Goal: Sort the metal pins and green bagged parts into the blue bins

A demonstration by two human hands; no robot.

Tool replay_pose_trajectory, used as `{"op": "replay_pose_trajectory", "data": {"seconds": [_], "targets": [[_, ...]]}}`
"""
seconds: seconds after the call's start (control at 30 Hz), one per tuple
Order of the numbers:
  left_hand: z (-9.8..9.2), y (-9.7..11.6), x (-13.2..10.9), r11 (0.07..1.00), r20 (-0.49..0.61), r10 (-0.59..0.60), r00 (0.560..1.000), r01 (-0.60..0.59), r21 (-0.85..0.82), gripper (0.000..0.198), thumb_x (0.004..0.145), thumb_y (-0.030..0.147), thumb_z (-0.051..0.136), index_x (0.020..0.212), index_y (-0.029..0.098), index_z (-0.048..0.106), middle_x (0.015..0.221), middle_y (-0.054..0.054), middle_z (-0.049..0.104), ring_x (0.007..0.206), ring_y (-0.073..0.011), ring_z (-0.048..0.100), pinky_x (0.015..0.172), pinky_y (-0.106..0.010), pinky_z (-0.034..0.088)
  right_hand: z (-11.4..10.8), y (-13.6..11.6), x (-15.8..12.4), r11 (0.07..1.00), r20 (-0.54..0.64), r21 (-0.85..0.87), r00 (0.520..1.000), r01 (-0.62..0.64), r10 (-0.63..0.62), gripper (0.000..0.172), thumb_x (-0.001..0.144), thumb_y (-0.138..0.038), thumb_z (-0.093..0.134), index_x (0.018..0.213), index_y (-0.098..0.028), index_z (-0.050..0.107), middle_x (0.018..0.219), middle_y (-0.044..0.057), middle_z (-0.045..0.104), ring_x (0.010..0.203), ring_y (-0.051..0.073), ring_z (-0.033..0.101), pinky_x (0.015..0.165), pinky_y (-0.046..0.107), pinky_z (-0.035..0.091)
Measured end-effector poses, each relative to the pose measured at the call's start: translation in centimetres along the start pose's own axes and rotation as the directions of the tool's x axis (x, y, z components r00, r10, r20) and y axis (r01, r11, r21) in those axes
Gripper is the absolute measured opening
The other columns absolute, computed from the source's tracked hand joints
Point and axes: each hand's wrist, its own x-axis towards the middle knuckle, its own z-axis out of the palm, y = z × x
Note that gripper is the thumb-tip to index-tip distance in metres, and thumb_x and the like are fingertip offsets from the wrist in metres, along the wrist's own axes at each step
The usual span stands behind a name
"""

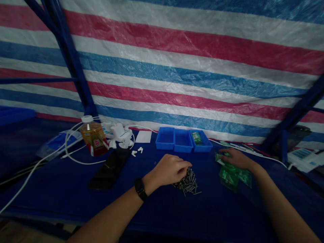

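Note:
A loose pile of screws (189, 184) lies on the blue tabletop in the middle of the view. My left hand (172, 168), with a black watch (140, 189) on its wrist, is at the pile's upper left edge. Its fingers are curled closed and pointing down, so whatever is between them is hidden. Farther right, several small green plastic bags (231, 175) are heaped together. My right hand (234, 158) reaches over the back of this heap, its fingers bent round a green bag at the left end.
Three joined blue trays (183, 140) stand at the back; the right one holds a small green bag (196, 137). To the left are a bottle (93, 136), a dark phone-like slab (110, 168), white earbuds (137, 151), chargers (120, 132) and white cables. Blue metal posts (73, 60) frame a striped sheet.

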Motion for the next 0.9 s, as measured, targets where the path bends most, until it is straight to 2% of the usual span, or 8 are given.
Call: {"op": "replay_pose_trajectory", "data": {"seconds": [0.2,0.4,0.5,0.57,0.63,0.73,0.8,0.9], "targets": [[0.1,-0.2,0.3,1.000,-0.005,-0.025,1.000,0.025,-0.017,0.026,0.092,0.014,0.055,0.107,0.021,0.075,0.081,-0.001,0.076,0.070,-0.0139,0.071,0.067,-0.024,0.052,-0.5,0.6,-0.5,0.998,0.011,0.059,1.000,-0.015,0.015,0.043,0.076,-0.060,0.067,0.095,-0.023,0.077,0.106,0.010,0.076,0.106,0.033,0.068,0.095,0.042,0.050],[0.3,-0.3,0.3,1.000,-0.016,-0.013,1.000,0.012,-0.024,0.027,0.092,0.015,0.055,0.108,0.022,0.075,0.080,-0.001,0.076,0.069,-0.0133,0.070,0.066,-0.023,0.051,-0.5,0.2,-0.7,0.978,0.000,0.206,1.000,-0.001,0.002,0.037,0.067,-0.055,0.075,0.085,-0.023,0.072,0.096,0.007,0.076,0.095,0.030,0.070,0.085,0.037,0.053],[0.2,-0.2,0.2,1.000,-0.021,-0.008,1.000,0.007,-0.023,0.025,0.092,0.016,0.055,0.107,0.022,0.075,0.079,-0.001,0.076,0.069,-0.0142,0.071,0.065,-0.024,0.051,-0.9,-0.2,-0.7,0.944,-0.110,0.329,0.994,0.011,0.027,0.033,0.071,-0.054,0.071,0.080,-0.022,0.067,0.090,0.006,0.075,0.090,0.028,0.070,0.082,0.037,0.053],[0.0,-0.1,0.2,1.000,-0.018,-0.006,1.000,0.005,-0.019,0.026,0.092,0.016,0.055,0.107,0.021,0.075,0.080,-0.001,0.076,0.070,-0.0146,0.071,0.065,-0.024,0.051,-1.6,-0.7,-0.2,0.895,-0.244,0.446,0.963,0.008,0.114,0.034,0.072,-0.053,0.070,0.082,-0.022,0.064,0.086,0.007,0.073,0.085,0.027,0.070,0.078,0.037,0.053],[-0.1,-0.1,0.2,1.000,-0.015,-0.007,1.000,0.007,-0.015,0.026,0.092,0.016,0.055,0.106,0.022,0.075,0.079,-0.001,0.076,0.069,-0.0145,0.071,0.066,-0.024,0.051,-2.6,-1.6,0.6,0.807,-0.370,0.590,0.893,0.012,0.257,0.038,0.071,-0.051,0.072,0.092,-0.021,0.062,0.086,0.008,0.073,0.079,0.026,0.070,0.073,0.036,0.054],[-0.1,-0.1,0.2,1.000,-0.014,-0.014,1.000,0.014,-0.005,0.026,0.092,0.016,0.054,0.105,0.022,0.076,0.078,-0.002,0.076,0.069,-0.0144,0.071,0.067,-0.024,0.052,-3.7,-4.0,2.6,0.670,-0.426,0.738,0.825,0.079,0.372,0.056,0.069,-0.046,0.075,0.115,-0.020,0.058,0.090,0.008,0.073,0.075,0.024,0.072,0.067,0.033,0.054],[0.0,-0.2,0.2,1.000,-0.013,-0.017,1.000,0.017,-0.004,0.025,0.092,0.016,0.054,0.105,0.022,0.076,0.078,-0.002,0.076,0.070,-0.0145,0.071,0.067,-0.024,0.052,-4.0,-5.8,3.9,0.651,-0.385,0.754,0.860,0.085,0.334,0.058,0.072,-0.043,0.073,0.123,-0.018,0.055,0.089,0.008,0.074,0.074,0.024,0.072,0.066,0.032,0.054],[0.1,-0.3,0.2,1.000,-0.013,-0.015,1.000,0.015,-0.009,0.025,0.093,0.016,0.055,0.106,0.021,0.075,0.079,-0.002,0.076,0.070,-0.0145,0.071,0.066,-0.023,0.052,-4.0,-8.1,5.0,0.836,-0.299,0.547,0.924,-0.039,0.238,0.046,0.079,-0.036,0.067,0.121,-0.017,0.060,0.084,0.008,0.075,0.073,0.024,0.072,0.069,0.033,0.054]]}}
